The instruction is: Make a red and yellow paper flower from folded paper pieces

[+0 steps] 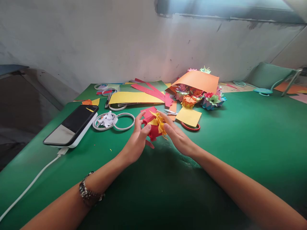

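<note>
A red and yellow paper piece [155, 127] is held in between the left hand [137, 139] and the right hand [178, 135].

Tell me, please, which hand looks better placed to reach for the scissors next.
The right hand, I think: the scissors lie just beyond it, partly under the yellow square. The left hand is farther away, across the paper craft. Both hands are on that craft, so the right would need freeing first.

Green table [249, 134] under phone [76, 123]; white ring [123, 129]; red-handled scissors [191, 129]
</note>
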A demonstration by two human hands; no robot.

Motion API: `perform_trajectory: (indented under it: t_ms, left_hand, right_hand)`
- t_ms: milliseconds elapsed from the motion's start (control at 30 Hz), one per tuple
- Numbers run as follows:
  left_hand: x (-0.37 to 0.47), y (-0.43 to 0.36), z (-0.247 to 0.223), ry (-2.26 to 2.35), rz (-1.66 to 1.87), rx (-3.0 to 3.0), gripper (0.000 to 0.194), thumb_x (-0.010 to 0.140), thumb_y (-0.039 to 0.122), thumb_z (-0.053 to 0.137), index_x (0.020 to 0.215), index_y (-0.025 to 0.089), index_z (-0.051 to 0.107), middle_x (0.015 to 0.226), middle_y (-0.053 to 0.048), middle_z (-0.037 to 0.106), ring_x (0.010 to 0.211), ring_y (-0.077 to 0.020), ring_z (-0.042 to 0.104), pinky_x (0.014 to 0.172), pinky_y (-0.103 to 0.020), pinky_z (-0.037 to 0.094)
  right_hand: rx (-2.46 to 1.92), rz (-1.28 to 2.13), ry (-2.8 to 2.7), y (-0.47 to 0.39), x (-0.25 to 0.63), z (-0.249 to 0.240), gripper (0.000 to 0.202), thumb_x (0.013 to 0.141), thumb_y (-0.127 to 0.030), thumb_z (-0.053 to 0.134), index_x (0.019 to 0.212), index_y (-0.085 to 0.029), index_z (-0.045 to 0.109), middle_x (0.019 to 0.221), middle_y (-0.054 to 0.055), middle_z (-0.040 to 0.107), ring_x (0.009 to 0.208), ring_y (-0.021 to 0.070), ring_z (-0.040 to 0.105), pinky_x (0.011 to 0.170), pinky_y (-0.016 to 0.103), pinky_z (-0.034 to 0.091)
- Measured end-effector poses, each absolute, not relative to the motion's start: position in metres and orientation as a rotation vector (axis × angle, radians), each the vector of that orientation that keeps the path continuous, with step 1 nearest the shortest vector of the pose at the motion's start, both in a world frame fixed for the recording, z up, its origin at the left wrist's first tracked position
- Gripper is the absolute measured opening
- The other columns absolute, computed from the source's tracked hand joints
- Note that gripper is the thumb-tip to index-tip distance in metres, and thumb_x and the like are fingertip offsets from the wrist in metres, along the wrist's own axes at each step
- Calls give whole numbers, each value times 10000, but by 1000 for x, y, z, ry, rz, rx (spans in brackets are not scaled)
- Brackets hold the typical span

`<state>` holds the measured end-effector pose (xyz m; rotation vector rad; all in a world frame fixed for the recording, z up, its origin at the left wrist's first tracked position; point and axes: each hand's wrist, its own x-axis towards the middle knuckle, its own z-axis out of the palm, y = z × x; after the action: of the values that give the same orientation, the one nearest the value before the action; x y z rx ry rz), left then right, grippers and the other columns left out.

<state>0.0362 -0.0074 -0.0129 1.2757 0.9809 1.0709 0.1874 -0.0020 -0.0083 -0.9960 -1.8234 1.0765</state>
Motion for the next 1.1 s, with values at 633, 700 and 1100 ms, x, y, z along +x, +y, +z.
perform_trajectory:
  t_ms: [633, 700, 1100]
  left_hand:
    - [32, -3, -14, 1051, 1002, 1538, 577, 779, 402, 489, 1271, 206, 260, 1162, -112, 478, 735, -146, 590, 611, -302, 508]
    - [32, -3, -14, 1067, 1002, 1545, 564, 792, 405, 474, 1275, 214, 254, 1181, -113, 474, 743, -142, 588, 617, -298, 506]
    - [34, -6, -15, 1015, 1019, 1509, 521, 815, 377, 478, 1268, 239, 259, 1120, -71, 530, 801, -134, 583, 682, -271, 496]
  right_hand:
    - [-1127, 1065, -1726, 0, 189, -7, 482, 865, -499, 317, 1219, -191, 430, 1151, 66, 569, 1107, 208, 502, 923, 371, 421]
    - [-1129, 1051, -1734, 0, 189, -8, 470, 868, -483, 317, 1207, -181, 439, 1122, 69, 579, 1108, 210, 496, 922, 371, 419]
    - [-1185, 935, -1765, 0, 188, -8, 459, 821, -496, 407, 1158, -193, 476, 1205, 80, 511, 1130, 217, 464, 969, 395, 368]
